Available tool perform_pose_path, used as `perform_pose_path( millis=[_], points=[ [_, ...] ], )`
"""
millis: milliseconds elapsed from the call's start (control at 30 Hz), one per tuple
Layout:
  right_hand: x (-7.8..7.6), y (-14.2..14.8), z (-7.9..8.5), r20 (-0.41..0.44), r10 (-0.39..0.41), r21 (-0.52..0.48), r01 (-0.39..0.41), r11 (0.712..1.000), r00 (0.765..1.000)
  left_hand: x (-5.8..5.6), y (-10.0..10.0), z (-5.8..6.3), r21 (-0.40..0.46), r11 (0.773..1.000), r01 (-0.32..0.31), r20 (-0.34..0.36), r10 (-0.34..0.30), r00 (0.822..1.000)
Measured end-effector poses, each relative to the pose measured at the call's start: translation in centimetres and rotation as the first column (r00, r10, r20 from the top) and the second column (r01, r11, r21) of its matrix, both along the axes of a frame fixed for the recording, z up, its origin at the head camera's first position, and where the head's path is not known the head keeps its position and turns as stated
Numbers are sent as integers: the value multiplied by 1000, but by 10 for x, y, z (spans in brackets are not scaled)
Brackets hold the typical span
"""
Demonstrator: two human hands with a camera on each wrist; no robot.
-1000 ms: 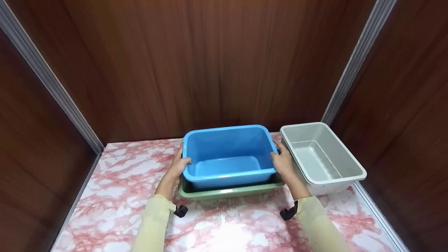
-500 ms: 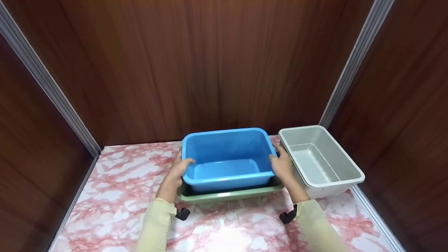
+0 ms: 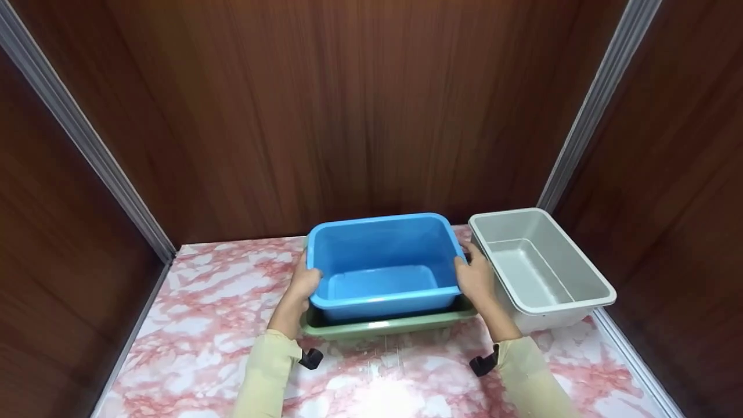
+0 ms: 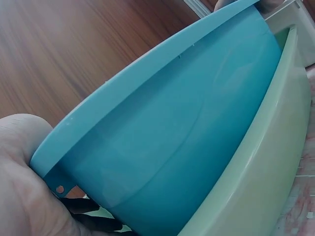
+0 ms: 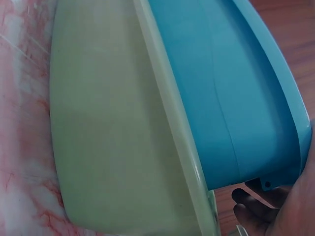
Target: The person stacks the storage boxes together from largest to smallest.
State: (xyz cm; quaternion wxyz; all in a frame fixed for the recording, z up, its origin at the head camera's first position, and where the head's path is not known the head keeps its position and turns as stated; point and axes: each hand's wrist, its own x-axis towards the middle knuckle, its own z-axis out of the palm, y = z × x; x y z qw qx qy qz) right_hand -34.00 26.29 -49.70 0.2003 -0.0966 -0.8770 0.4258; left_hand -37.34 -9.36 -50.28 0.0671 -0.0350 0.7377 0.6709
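Observation:
A blue rectangular plastic basin sits partly inside a green basin, its rim standing above the green one. My left hand grips the blue basin's left end, thumb over the rim and fingers beneath it. At the opposite end my right hand holds the rim the same way. In the left wrist view the blue wall slopes down behind the green rim. The right wrist view has fingers curled under the blue rim, beside the green basin's outer wall.
A pale grey basin stands close by on the right, near the side wall. Brown wood-grain panels enclose the back and both sides. The table has a pink and white marbled top.
Both hands keep their hold on the blue basin, which stays within the green one and looks slightly lower in it. The whole scene shifts a little with the head camera.

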Motion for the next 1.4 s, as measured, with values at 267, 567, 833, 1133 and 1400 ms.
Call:
perform_pose_path(
  millis=[267,567,833,1133,1400],
  points=[
    [1,2,7,56,68,69,-72,995,996,2,-1,0,3,999,-38,-1,38,999],
    [13,15,22,226,257,171,-298,939,940,2,0,0,-29,999,-27,78,29,997],
    [47,28,53,224,355,119,-387,914,908,2,0,-4,-40,998,-52,87,55,995],
    [76,47,87,139,338,133,-355,925,931,3,-2,-1,-40,997,-63,92,66,994],
    [105,73,88,71,269,170,-278,946,960,3,-3,1,-45,997,-64,88,68,994]
  ],
)
